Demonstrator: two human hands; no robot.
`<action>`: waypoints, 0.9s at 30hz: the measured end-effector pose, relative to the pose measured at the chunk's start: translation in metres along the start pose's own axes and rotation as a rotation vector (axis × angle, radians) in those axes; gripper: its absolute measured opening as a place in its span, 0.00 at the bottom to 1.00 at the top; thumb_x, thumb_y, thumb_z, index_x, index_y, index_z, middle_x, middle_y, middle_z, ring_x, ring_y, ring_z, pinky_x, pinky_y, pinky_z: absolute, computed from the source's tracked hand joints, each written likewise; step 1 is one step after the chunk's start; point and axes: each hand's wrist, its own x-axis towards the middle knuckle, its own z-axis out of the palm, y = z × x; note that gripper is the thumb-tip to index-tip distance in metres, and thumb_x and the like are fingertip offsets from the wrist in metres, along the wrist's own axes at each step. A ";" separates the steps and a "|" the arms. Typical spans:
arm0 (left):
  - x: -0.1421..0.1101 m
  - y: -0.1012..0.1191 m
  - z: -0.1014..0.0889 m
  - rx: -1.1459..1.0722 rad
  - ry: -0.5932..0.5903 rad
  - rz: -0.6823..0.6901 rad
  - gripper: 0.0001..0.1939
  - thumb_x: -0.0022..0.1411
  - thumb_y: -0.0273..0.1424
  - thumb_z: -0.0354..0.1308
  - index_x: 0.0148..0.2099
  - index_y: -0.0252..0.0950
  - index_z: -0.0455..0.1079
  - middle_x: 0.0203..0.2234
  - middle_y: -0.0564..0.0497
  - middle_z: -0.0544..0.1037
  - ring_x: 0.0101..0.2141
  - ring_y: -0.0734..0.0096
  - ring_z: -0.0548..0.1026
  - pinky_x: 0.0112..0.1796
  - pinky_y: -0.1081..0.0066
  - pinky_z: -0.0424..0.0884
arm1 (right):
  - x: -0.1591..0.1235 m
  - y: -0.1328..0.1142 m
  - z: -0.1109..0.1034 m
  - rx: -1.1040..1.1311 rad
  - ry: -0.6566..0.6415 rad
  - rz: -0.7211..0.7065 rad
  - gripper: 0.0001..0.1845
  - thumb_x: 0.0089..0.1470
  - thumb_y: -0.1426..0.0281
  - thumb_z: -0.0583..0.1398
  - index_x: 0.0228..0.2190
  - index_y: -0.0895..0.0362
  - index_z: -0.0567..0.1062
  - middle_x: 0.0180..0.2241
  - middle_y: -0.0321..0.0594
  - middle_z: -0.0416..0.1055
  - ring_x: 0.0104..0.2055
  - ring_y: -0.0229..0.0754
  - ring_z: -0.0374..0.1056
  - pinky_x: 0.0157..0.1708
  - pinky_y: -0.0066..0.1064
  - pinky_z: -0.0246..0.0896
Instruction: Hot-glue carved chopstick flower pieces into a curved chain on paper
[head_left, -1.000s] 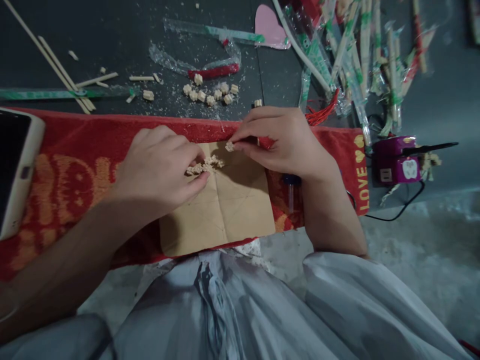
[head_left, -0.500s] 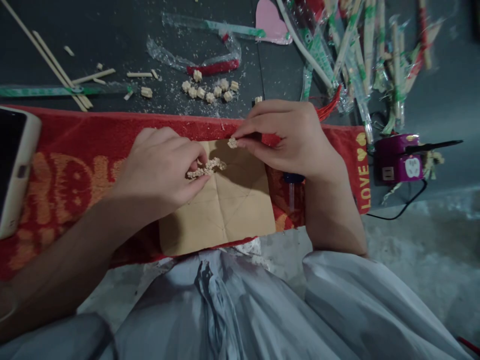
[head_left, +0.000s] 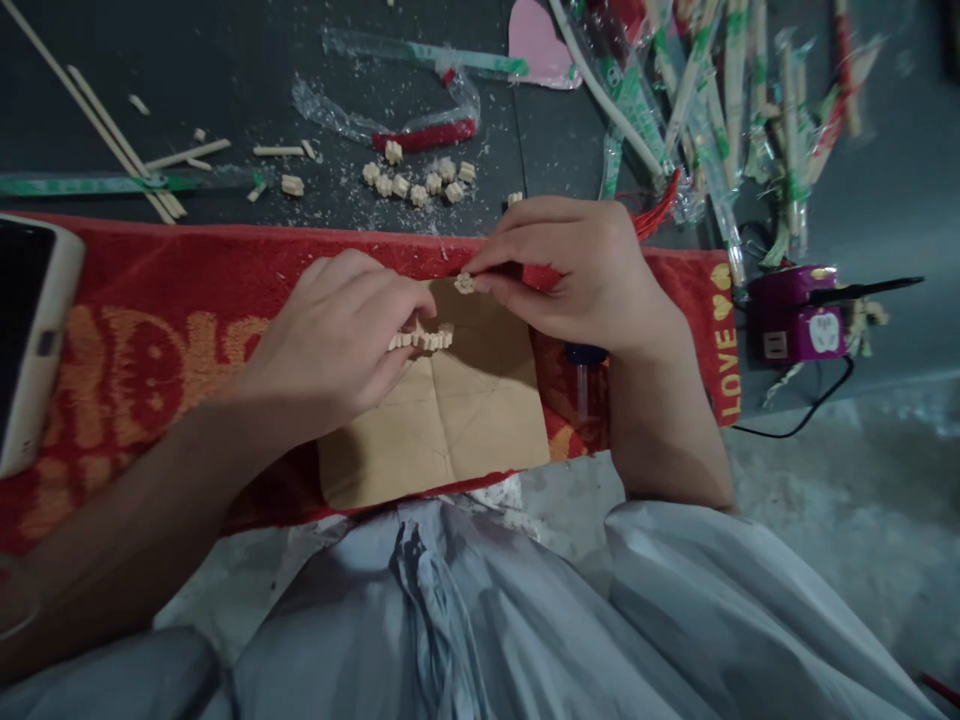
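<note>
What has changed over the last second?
The left hand has shifted slightly right, tilting the pale row of joined flower-shaped pieces so its side now shows. Nothing was let go: the right hand still pinches a pale flower-shaped piece; the creased tan sheet lies unmoved.

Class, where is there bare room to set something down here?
Free: dark tabletop between the long sticks and clear wrapper; lower half of the brown paper, between left hand and grey clothing. Crowded: upper right, with wrapped sticks; beyond the paper, with beige pieces.
</note>
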 end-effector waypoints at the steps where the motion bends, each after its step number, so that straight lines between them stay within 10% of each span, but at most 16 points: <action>1: 0.000 -0.001 0.001 0.006 0.000 0.028 0.11 0.76 0.29 0.57 0.55 0.40 0.78 0.47 0.46 0.85 0.56 0.47 0.79 0.57 0.51 0.75 | 0.000 -0.001 0.000 -0.007 0.014 -0.005 0.11 0.75 0.67 0.62 0.43 0.47 0.87 0.43 0.39 0.89 0.45 0.44 0.85 0.46 0.35 0.78; 27: 0.003 -0.011 0.003 -0.081 -0.052 0.056 0.12 0.82 0.38 0.57 0.52 0.41 0.80 0.41 0.47 0.80 0.56 0.47 0.77 0.62 0.44 0.77 | -0.001 -0.004 -0.010 0.089 -0.156 0.062 0.10 0.71 0.67 0.63 0.40 0.45 0.86 0.43 0.38 0.89 0.44 0.45 0.83 0.44 0.36 0.77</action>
